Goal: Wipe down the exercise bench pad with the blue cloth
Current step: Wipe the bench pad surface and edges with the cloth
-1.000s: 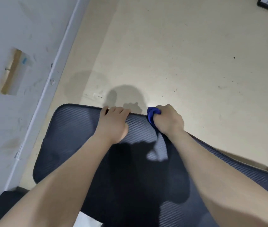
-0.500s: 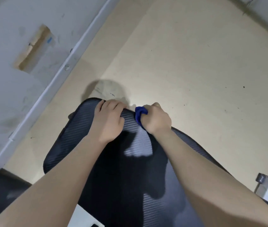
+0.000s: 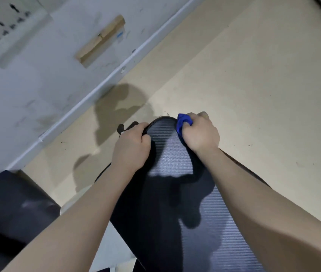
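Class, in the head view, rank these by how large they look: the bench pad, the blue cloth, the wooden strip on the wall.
1. bench pad
2. wooden strip
3. blue cloth, mostly hidden inside the right hand, so its true size is unsure.

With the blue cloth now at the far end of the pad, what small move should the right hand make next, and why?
Probably draw the blue cloth back toward the body along the bench pad. The right hand grips the bunched cloth at the pad's far right edge, so no pad remains ahead, while a long ribbed stretch lies nearer. The left hand holds the far left edge and can steady it.
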Action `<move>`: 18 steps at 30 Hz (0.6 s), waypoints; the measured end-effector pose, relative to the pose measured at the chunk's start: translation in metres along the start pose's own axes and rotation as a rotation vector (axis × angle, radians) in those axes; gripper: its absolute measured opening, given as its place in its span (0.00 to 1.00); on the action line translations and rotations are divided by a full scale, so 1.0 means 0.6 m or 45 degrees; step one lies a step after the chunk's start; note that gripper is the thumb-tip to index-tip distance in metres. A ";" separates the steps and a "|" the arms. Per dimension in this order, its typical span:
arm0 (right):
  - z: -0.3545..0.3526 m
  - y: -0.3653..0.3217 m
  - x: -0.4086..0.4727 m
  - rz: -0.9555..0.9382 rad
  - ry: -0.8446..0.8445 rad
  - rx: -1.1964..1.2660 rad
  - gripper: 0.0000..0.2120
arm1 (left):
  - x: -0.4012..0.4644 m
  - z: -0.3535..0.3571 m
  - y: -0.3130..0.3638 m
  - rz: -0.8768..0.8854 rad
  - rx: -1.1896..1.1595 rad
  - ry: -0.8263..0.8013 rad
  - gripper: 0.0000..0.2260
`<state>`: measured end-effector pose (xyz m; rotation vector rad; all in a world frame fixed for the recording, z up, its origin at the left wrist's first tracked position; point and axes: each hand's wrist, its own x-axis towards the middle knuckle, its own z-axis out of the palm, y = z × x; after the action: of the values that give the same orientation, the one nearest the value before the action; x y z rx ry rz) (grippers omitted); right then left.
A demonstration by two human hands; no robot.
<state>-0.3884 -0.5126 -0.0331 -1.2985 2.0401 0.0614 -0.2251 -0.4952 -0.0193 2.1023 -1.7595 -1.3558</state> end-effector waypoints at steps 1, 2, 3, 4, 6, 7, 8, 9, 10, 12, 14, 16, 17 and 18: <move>0.007 -0.026 0.009 -0.064 0.007 -0.011 0.12 | 0.003 -0.006 -0.008 -0.039 -0.069 -0.042 0.22; 0.013 -0.050 0.016 -0.132 0.021 -0.029 0.12 | 0.007 -0.012 -0.016 -0.093 -0.192 -0.097 0.22; 0.021 -0.071 0.020 -0.232 0.036 -0.078 0.12 | 0.010 -0.019 -0.023 -0.143 -0.371 -0.138 0.22; 0.029 -0.093 0.020 -0.374 0.030 -0.184 0.12 | 0.011 -0.027 -0.032 -0.193 -0.580 -0.145 0.23; 0.061 -0.129 0.002 -0.670 0.022 -0.479 0.14 | 0.009 -0.039 -0.046 -0.318 -0.910 -0.040 0.23; 0.081 -0.142 -0.013 -0.795 0.061 -0.622 0.15 | 0.007 -0.046 -0.054 -0.388 -0.987 0.060 0.23; 0.101 -0.153 -0.031 -0.846 0.087 -0.712 0.16 | 0.004 -0.054 -0.063 -0.444 -0.986 0.171 0.22; 0.117 -0.163 -0.050 -0.855 0.078 -0.749 0.17 | -0.004 -0.059 -0.072 -0.480 -0.915 0.268 0.21; 0.132 -0.171 -0.067 -0.878 0.013 -0.746 0.17 | -0.014 -0.062 -0.080 -0.502 -0.813 0.330 0.20; 0.153 -0.177 -0.090 -0.997 -0.144 -0.758 0.17 | -0.037 -0.063 -0.096 -0.545 -0.707 0.368 0.17; 0.141 -0.182 -0.092 -1.104 -0.175 -0.767 0.17 | -0.052 -0.059 -0.117 -0.560 -0.735 0.348 0.16; 0.114 -0.173 -0.064 -1.083 -0.173 -0.829 0.17 | -0.059 -0.054 -0.137 -0.546 -0.741 0.291 0.14; 0.103 -0.164 -0.045 -1.032 -0.150 -0.836 0.17 | -0.061 -0.051 -0.146 -0.540 -0.741 0.262 0.14; 0.094 -0.153 -0.029 -0.968 -0.100 -0.814 0.16 | -0.062 -0.045 -0.154 -0.533 -0.752 0.245 0.14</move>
<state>-0.2796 -0.5228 -0.0361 -2.3444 1.3715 0.4284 -0.1359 -0.4457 -0.0341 2.1982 -0.7347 -1.4591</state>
